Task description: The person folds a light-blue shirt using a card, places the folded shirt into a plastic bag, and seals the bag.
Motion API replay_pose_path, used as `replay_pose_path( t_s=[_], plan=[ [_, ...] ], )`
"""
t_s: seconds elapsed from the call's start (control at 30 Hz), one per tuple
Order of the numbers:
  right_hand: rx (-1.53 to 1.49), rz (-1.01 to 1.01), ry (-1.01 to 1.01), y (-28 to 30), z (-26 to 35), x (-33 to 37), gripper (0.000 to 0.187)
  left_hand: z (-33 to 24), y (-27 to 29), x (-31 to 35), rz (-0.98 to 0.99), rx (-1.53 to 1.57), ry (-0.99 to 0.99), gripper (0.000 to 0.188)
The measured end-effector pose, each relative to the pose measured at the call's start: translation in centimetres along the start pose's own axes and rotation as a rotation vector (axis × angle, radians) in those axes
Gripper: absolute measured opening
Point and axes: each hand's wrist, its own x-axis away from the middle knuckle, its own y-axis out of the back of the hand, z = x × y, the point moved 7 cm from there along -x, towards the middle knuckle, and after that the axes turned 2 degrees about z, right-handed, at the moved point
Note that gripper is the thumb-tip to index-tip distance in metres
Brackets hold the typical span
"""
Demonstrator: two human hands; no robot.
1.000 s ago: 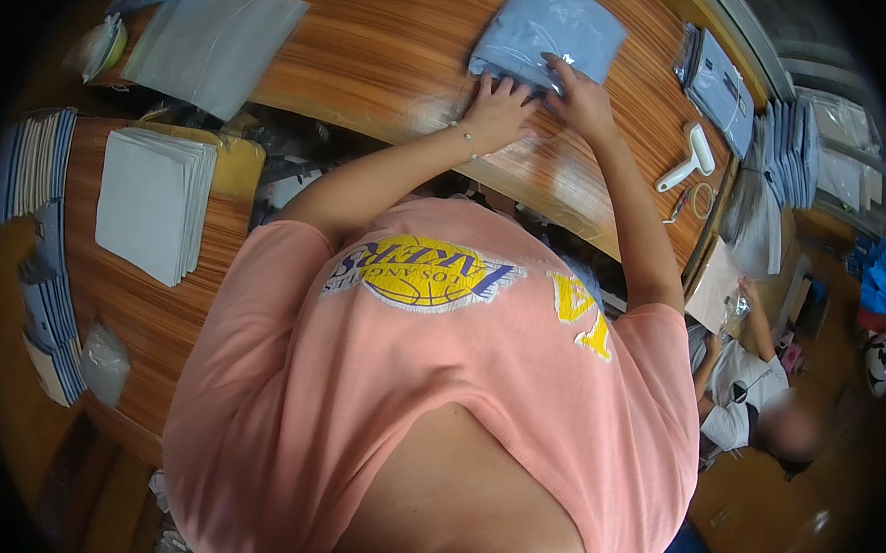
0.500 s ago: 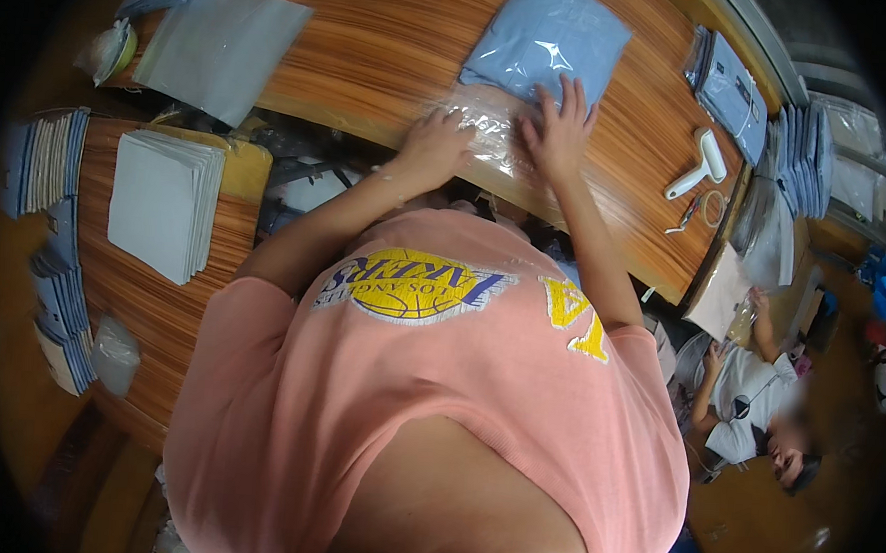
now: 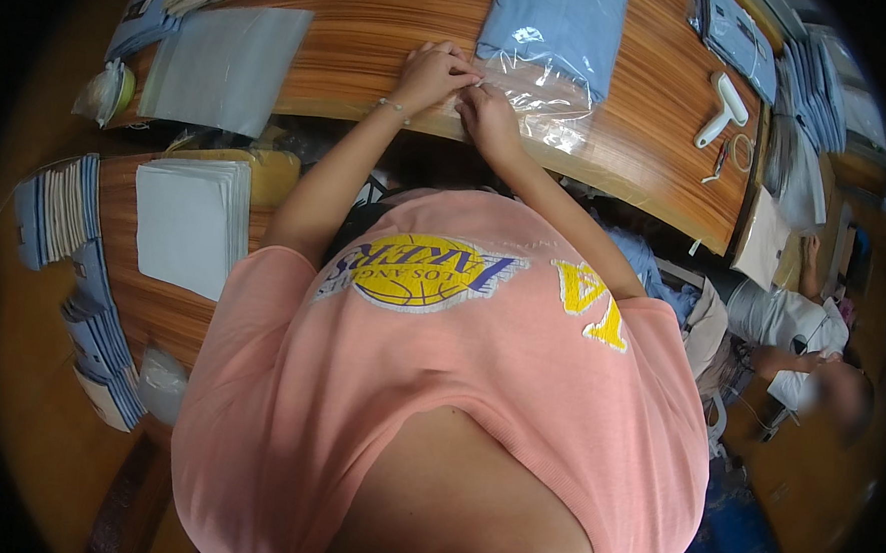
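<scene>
A folded light-blue garment (image 3: 558, 27) lies in a clear plastic bag on the wooden table in front of me. The bag's slack clear end (image 3: 544, 100) reaches past the garment toward me and shines with creases. At the near left corner of that end, my left hand (image 3: 435, 78) is closed, thumb and fingertips pinched together. Just beside it, my right hand (image 3: 491, 119) is also closed, with its fingertips meeting the left ones at the film's edge. The exact bit of film between the fingers is mostly hidden.
A white lint roller (image 3: 724, 109) and a roll of tape (image 3: 739, 152) lie at the right. Bagged blue garments (image 3: 734, 36) stand beyond. Leftward are a translucent bag stack (image 3: 229, 65), white sheets (image 3: 190, 223) and folded garments (image 3: 66, 207). Another person (image 3: 781, 319) is at far right.
Both hands have come together at the bag's left corner; before, they were apart and flat on its clear end. The right hand moved left. The view has shifted slightly.
</scene>
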Motion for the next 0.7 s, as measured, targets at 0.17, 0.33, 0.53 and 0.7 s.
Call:
replay_pose_path(
  t_s=[0.17, 0.33, 0.53, 0.7],
  plan=[
    [-0.068, 0.012, 0.050, 0.0, 0.4, -0.6, 0.003, -0.4, 0.0, 0.4, -0.055, -0.080, -0.100, 0.016],
    [-0.061, -0.128, -0.179, 9.2, -4.0, 10.6, 0.009, -3.4, 0.6, 0.6, -0.027, -0.060, -0.177, 0.018],
    [0.380, -0.144, -1.223, 14.5, -16.6, 44.6, 0.036, -0.4, 0.6, 1.1, 0.033, 0.152, -0.256, 0.018],
    [0.065, -0.447, -0.964, 16.7, -12.1, 34.0, 0.034, -4.5, 3.1, 2.4, -0.072, -0.194, -0.468, 0.016]
  ],
)
